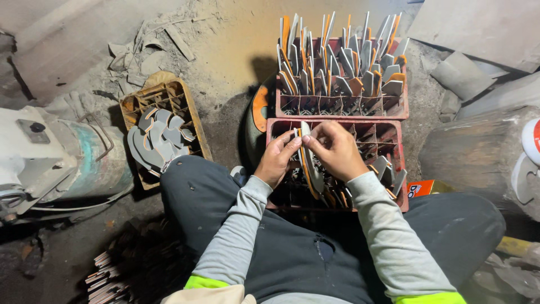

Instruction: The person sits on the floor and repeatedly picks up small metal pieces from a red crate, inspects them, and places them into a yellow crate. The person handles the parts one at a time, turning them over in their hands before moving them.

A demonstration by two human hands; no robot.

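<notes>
In the head view, a thin curved grey metal blade with an orange edge (308, 160) is held upright over the near red plastic crate with square cells (388, 130). The left hand (277, 159) pinches the blade's left side between thumb and fingertips; the right hand (336, 151) pinches its upper end, with the fingers curled close together. The blade's lower end is already inside one of the left cells of this crate, just in front of the knees. A few similar pieces are seen standing in the cells at the near right.

The far red plastic crate (341, 107), touching the near one, is nearly filled with upright grey and orange blades (337, 62). At the left, a worn orange crate (163, 93) holds a loose pile of curved grey metal pieces (157, 141).

The step in hand is judged to be the setting of one blade into a cell. For the next move, the blade probably has to be kept vertical, guided down between the cell walls, and both pinches released only when it stands.
</notes>
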